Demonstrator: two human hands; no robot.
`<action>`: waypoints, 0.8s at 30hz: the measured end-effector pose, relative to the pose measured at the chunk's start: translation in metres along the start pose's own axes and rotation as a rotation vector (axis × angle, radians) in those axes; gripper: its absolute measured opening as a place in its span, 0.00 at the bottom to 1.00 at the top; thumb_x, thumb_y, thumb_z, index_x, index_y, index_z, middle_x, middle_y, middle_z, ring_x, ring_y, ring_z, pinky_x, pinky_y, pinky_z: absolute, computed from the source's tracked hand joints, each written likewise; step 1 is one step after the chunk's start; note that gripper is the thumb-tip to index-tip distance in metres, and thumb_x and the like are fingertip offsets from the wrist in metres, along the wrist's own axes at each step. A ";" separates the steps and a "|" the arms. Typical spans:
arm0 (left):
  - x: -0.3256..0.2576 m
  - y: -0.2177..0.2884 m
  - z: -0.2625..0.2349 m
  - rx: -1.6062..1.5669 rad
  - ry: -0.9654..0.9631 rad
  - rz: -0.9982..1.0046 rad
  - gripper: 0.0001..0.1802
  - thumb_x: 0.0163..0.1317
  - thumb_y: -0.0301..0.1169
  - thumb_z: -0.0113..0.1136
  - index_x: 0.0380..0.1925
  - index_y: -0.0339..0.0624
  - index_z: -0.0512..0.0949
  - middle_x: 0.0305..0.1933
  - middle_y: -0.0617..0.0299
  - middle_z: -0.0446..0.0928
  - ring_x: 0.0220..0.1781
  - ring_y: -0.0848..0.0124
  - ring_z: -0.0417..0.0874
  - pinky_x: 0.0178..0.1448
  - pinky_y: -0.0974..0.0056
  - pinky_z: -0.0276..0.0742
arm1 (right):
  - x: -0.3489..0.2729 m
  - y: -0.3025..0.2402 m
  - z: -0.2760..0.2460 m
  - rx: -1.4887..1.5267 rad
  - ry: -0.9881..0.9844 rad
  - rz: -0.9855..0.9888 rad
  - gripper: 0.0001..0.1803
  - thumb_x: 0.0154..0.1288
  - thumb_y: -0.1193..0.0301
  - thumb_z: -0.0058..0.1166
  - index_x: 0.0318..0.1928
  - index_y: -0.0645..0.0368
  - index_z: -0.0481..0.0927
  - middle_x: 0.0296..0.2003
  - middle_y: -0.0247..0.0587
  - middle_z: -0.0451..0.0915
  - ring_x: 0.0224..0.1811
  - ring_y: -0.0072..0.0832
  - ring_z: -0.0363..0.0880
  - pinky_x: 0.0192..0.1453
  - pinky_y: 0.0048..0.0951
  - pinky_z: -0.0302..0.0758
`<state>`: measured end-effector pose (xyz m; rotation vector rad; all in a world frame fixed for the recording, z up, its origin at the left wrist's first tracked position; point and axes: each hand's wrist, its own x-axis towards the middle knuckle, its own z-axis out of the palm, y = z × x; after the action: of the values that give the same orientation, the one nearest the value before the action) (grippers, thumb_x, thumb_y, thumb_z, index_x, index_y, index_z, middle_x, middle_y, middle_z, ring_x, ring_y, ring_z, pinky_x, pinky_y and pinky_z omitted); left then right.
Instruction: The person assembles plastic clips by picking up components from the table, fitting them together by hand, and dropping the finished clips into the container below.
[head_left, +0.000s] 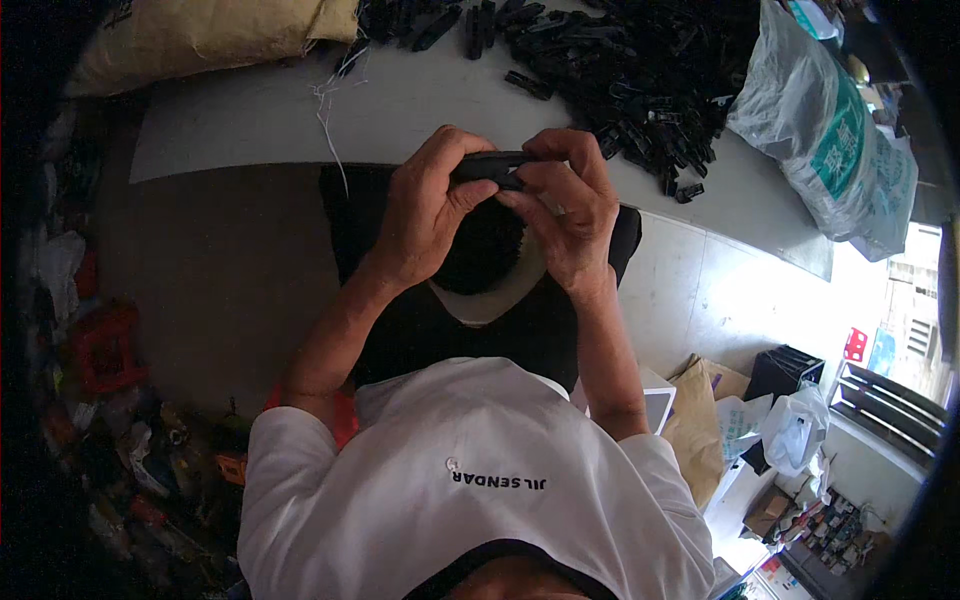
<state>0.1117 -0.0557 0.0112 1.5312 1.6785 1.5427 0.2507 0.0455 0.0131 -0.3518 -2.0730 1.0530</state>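
Both of my hands are raised in front of my chest and hold one small black plastic part (490, 167) between them. My left hand (428, 213) grips its left end with the thumb on top. My right hand (566, 208) pinches its right end with thumb and fingers. Just beyond the hands lies a large heap of similar black plastic parts (630, 70) on a grey table (250, 120). Below the hands, in my lap, sits a round container with a pale rim (490, 300) and dark contents.
A tan sack (200, 35) lies at the table's far left. A white printed plastic bag (830, 140) stands at its right end. A white string (325, 110) lies on the table. Clutter covers the floor at left; boxes and bags stand at lower right.
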 end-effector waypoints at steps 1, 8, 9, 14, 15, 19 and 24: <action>0.000 -0.001 0.000 -0.007 -0.001 -0.003 0.14 0.63 0.33 0.58 0.43 0.36 0.71 0.38 0.55 0.73 0.39 0.66 0.77 0.42 0.64 0.74 | -0.001 0.001 0.000 0.000 0.000 0.001 0.10 0.50 0.80 0.65 0.33 0.67 0.78 0.44 0.44 0.71 0.43 0.29 0.74 0.42 0.25 0.75; -0.003 -0.003 0.003 -0.056 -0.003 -0.020 0.13 0.64 0.35 0.57 0.41 0.37 0.73 0.34 0.57 0.75 0.35 0.68 0.78 0.39 0.65 0.73 | -0.002 0.004 -0.005 0.016 -0.030 0.005 0.11 0.49 0.77 0.66 0.33 0.65 0.77 0.42 0.46 0.72 0.40 0.32 0.75 0.40 0.28 0.75; -0.003 -0.001 0.002 -0.058 -0.004 -0.021 0.13 0.64 0.35 0.57 0.41 0.37 0.73 0.34 0.57 0.75 0.35 0.68 0.78 0.39 0.65 0.73 | -0.002 0.005 -0.005 0.004 -0.030 -0.025 0.12 0.48 0.76 0.66 0.33 0.64 0.77 0.41 0.47 0.72 0.39 0.36 0.76 0.38 0.31 0.76; -0.003 -0.004 0.001 -0.011 0.068 0.027 0.13 0.63 0.37 0.59 0.37 0.37 0.75 0.29 0.59 0.75 0.30 0.70 0.77 0.34 0.67 0.72 | 0.002 -0.008 0.002 0.005 -0.024 0.018 0.16 0.49 0.76 0.65 0.39 0.64 0.76 0.40 0.47 0.72 0.36 0.37 0.76 0.36 0.32 0.75; -0.003 -0.004 0.001 -0.012 0.068 0.024 0.13 0.63 0.37 0.59 0.37 0.37 0.75 0.29 0.59 0.75 0.30 0.70 0.77 0.34 0.67 0.72 | 0.003 -0.012 0.004 0.038 -0.016 0.122 0.18 0.49 0.76 0.65 0.41 0.64 0.75 0.40 0.46 0.73 0.35 0.38 0.76 0.36 0.32 0.75; -0.006 -0.006 0.001 0.024 0.080 0.078 0.12 0.62 0.36 0.59 0.36 0.37 0.75 0.27 0.59 0.75 0.29 0.69 0.78 0.32 0.68 0.73 | 0.003 -0.001 -0.003 -0.081 -0.200 0.042 0.20 0.49 0.76 0.64 0.43 0.65 0.74 0.38 0.47 0.73 0.34 0.40 0.77 0.34 0.33 0.74; -0.009 -0.004 0.000 0.107 0.083 0.187 0.12 0.62 0.36 0.60 0.35 0.37 0.76 0.26 0.58 0.76 0.28 0.65 0.80 0.31 0.67 0.74 | 0.001 -0.001 -0.003 -0.038 -0.167 -0.050 0.17 0.48 0.76 0.64 0.40 0.63 0.75 0.34 0.46 0.74 0.31 0.43 0.76 0.33 0.33 0.74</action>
<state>0.1135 -0.0627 0.0047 1.7446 1.7303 1.6542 0.2522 0.0472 0.0150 -0.2370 -2.2404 1.0445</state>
